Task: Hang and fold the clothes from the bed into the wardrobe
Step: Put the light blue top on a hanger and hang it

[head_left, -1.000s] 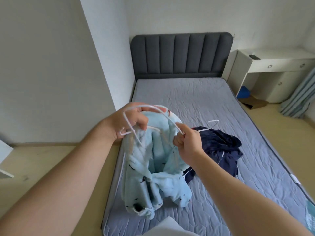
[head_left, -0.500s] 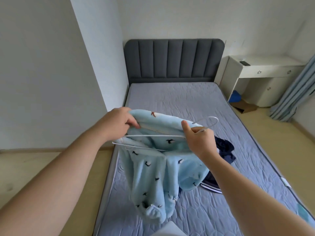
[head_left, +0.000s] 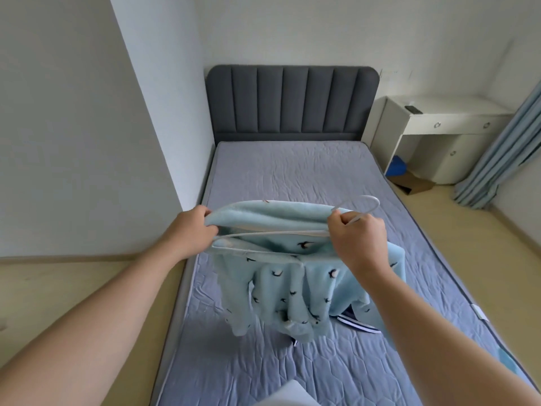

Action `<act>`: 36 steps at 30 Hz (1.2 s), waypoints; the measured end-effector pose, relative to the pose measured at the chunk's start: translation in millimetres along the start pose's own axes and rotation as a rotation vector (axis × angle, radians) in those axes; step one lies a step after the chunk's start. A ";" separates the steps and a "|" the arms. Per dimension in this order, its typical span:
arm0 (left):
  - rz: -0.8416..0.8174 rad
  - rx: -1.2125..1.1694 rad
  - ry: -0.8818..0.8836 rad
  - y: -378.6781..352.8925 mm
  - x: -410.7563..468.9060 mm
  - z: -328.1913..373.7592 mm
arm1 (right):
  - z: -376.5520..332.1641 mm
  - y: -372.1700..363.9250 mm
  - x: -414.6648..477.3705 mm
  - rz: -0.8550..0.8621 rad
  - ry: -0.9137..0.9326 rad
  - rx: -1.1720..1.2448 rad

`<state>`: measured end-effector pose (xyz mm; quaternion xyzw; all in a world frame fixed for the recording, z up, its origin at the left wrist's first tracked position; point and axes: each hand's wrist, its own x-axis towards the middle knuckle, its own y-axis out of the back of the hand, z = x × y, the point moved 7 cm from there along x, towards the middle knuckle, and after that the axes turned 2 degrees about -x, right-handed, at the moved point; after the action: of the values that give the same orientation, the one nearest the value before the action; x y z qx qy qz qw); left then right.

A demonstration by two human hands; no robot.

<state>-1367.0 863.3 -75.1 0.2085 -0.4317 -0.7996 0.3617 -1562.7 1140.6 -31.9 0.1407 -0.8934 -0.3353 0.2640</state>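
The hanger (head_left: 272, 234), tilted up a second ago, now lies level inside the blue garment (head_left: 292, 282), held above the bed's (head_left: 292, 171) near end. The left hand (head_left: 193, 227) pinches the cloth's edge, and the right hand (head_left: 355, 238) clenches hanger and cloth. This garment looks nearly hung, while a dark garment (head_left: 357, 325) waits on the bed.

Reaching forward with both bare arms, wrists about level. Pinching the pyjamas' (head_left: 278, 218) top edge in the left hand (head_left: 191, 230), fingers curled. Gripping the hanger (head_left: 278, 233) near its hook in the right hand (head_left: 357, 238), fist tight.
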 end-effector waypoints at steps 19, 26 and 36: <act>-0.291 -1.005 0.420 -55.0 -26.0 3.0 | 72.5 -0.3 -4.8 0.083 -0.370 0.164; -0.085 -1.219 0.498 -54.7 -19.1 -6.0 | 67.9 -10.6 -13.0 -0.011 -0.247 0.135; 0.149 -0.649 0.101 -17.0 -10.1 40.8 | 23.3 -43.7 -26.3 -0.264 0.005 -0.194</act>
<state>-1393.6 899.2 -67.1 0.0896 -0.1503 -0.8554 0.4875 -1551.1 1131.9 -86.1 0.2315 -0.8298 -0.4515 0.2324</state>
